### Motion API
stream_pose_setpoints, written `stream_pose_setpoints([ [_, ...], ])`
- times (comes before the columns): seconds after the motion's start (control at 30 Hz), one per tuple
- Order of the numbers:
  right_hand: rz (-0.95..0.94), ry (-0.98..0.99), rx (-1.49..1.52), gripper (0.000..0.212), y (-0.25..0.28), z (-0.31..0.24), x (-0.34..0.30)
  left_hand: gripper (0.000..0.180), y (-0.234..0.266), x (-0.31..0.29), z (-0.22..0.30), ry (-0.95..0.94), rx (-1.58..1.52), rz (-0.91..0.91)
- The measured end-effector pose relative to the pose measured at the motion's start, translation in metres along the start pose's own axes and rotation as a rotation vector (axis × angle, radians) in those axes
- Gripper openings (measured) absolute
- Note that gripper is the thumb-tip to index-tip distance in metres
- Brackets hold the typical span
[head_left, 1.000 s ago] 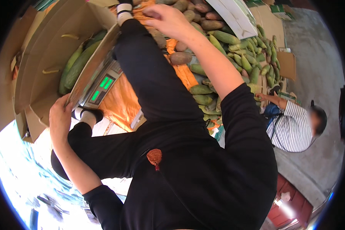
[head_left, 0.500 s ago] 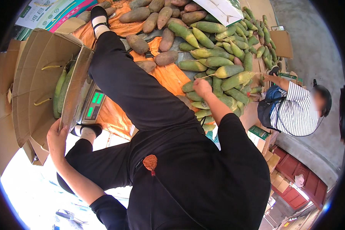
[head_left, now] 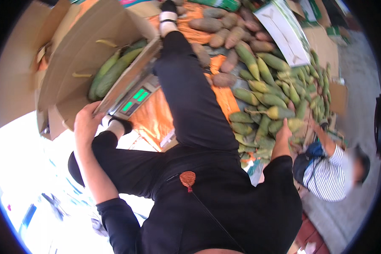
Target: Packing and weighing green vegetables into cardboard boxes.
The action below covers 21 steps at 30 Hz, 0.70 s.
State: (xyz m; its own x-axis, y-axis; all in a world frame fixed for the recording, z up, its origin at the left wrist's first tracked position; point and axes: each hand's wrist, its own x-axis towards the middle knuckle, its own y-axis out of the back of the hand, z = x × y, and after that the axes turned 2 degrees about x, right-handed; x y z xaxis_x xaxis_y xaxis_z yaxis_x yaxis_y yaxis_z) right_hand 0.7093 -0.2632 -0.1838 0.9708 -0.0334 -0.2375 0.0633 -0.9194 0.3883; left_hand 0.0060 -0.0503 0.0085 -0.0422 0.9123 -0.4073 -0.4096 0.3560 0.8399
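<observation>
- Since the earlier frame the right hand (head_left: 283, 132) has slid from the middle of the fruit heap to its near edge, and the cardboard box (head_left: 78, 59) now stands tilted, showing more of its inside.
- Head view, left side: the left hand (head_left: 86, 120) is raised on a bent forearm, palm against the near corner of the weighing scale (head_left: 133, 95); its fingers wrap that corner in a loose clasp, thumb on the upper edge.
- Just beyond those fingertips glow the scale's green display panels, and above them the box rests on the scale's platform with long green fruits (head_left: 112, 70) lying inside.
- Below the left wrist a black-sleeved knee folds across, and a foot in a white sock (head_left: 168, 19) stretches far past the scale.
- Head view, right side: the right arm reaches out straight in a short black sleeve, hand turned down onto the pile of green papayas (head_left: 269, 99).
- Its fingers seem curled round one yellow-green papaya (head_left: 293, 124), though blur keeps me from saying whether they grip it or merely press on it.
- Beyond the fingertips the pile spreads over an orange tarp (head_left: 156, 120), with brown tubers (head_left: 218, 36) farther off.
- To the outer side of that hand sits another person in a striped shirt (head_left: 328, 178).
</observation>
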Motion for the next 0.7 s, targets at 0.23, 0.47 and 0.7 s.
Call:
stream_pose_setpoints([
  [0.23,-0.062,-0.267,-0.013,0.051,-0.011,0.01,-0.009,0.029,-0.004,-0.003,-0.008,0.015,0.087,0.012],
  [0.47,-0.281,0.003,-0.084,0.054,-0.041,-0.013,-0.08,0.031,-0.007,-0.003,-0.008,-0.022,0.103,0.043],
  [0.7,-1.011,0.246,0.012,0.064,-0.148,-0.132,-0.226,0.03,-0.009,-0.003,-0.01,-0.021,0.103,0.036],
])
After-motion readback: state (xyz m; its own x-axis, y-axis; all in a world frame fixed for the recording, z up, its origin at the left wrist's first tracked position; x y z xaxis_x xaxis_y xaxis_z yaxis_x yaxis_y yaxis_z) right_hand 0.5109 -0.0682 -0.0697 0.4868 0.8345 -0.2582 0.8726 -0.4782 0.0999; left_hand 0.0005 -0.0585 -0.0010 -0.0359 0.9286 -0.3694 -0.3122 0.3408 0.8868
